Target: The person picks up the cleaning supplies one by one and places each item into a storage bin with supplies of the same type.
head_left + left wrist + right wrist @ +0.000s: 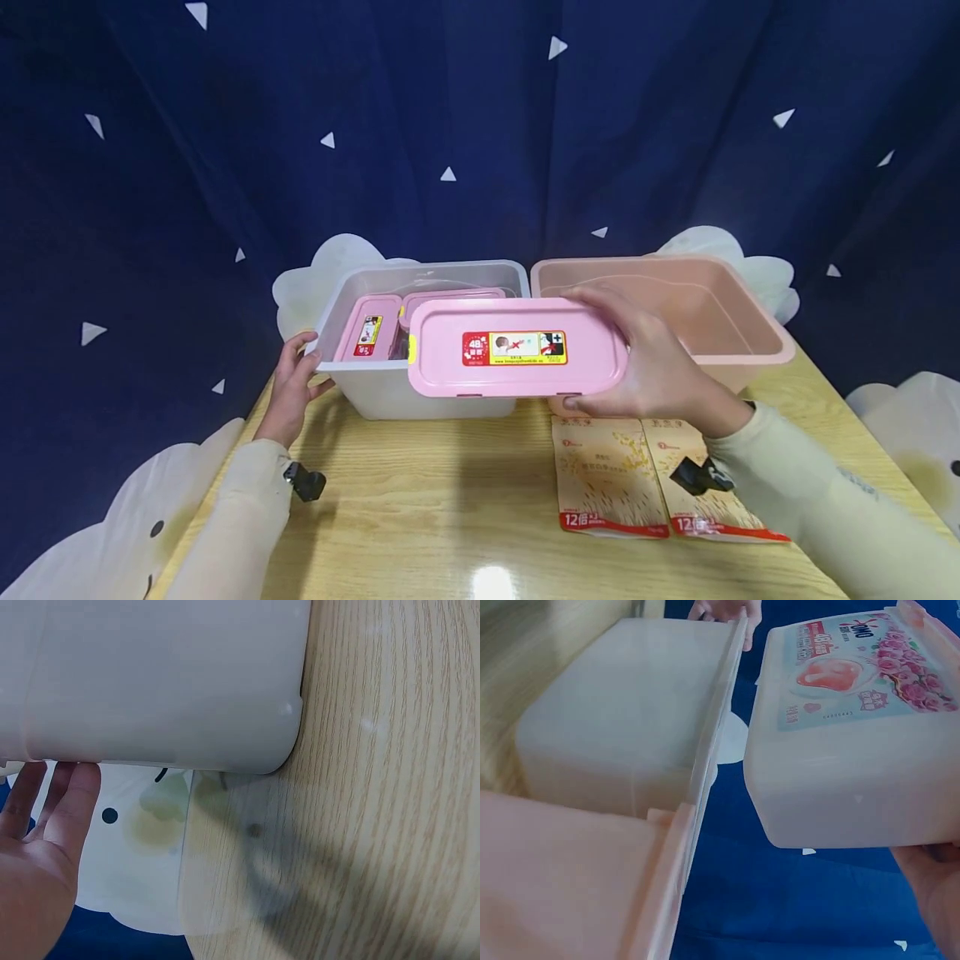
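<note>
My right hand [652,358] grips a translucent laundry-capsule box with a pink lid [517,379] by its right end, thumb on the near side, above the front of two bins. The right wrist view shows the box's rose-printed label [870,671]. My left hand [292,387] holds the left front rim of the white bin [427,396]; its fingers [75,799] reach the bin's edge in the left wrist view. Inside that bin lie a pink-lidded box [381,312] at the left and another pink-lidded box [457,296] at the back, partly hidden by the held box.
Right of the white bin stands a pink bin [750,362], partly covered by my right hand. Two beige pouches with red bottom bands, a left pouch [607,479] and a right pouch [731,504], lie on the wooden table [405,483]. A dark blue curtain [480,100] hangs behind.
</note>
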Tool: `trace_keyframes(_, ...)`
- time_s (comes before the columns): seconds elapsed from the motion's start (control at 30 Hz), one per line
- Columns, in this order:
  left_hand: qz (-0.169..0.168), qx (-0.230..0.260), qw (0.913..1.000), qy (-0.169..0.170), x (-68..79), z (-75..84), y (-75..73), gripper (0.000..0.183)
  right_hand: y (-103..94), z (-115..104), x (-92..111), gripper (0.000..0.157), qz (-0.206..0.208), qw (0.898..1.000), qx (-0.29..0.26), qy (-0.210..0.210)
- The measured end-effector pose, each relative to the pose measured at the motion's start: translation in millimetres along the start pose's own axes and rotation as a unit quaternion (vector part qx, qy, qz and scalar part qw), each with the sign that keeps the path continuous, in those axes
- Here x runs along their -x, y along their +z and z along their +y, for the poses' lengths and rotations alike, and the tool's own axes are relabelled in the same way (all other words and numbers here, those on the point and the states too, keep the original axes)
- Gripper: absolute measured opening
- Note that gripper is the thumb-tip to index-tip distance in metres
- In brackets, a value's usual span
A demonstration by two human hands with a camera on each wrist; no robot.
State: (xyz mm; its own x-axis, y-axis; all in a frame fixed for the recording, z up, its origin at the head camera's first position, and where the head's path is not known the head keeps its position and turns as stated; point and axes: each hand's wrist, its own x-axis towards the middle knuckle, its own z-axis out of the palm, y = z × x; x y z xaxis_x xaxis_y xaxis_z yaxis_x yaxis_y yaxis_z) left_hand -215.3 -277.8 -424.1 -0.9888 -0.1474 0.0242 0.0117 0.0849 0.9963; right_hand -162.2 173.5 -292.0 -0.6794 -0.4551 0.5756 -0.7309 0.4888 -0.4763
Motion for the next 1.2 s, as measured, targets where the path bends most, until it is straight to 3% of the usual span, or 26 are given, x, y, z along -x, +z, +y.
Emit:
trace_keyframes(0.37, 0.003, 0.005, 1.0000, -0.004, -0.4, 2.2, 1.3, 0.038, 0.3, 5, -37, 0.100, -0.014, 0.999, -0.026, -0.032)
trace_keyframes(0.57, 0.001, 0.009, 1.0000, 0.000, -0.3, 1.1, 1.2, 0.037, 2.5, 6, -50, 0.101, -0.019, 1.000, -0.020, -0.005)
trace_keyframes(0.87, 0.008, -0.001, 0.9999, -0.010, -2.0, -0.5, 1.8, 0.041, 12.2, 12, -77, 0.098, -0.068, 0.997, -0.006, 0.026)
trace_keyframes(1.2, 0.006, 0.011, 0.9999, -0.007, -1.9, -3.9, 2.2, 0.039, 29.5, 26, -117, 0.094, -0.139, 0.988, 0.016, 0.071)
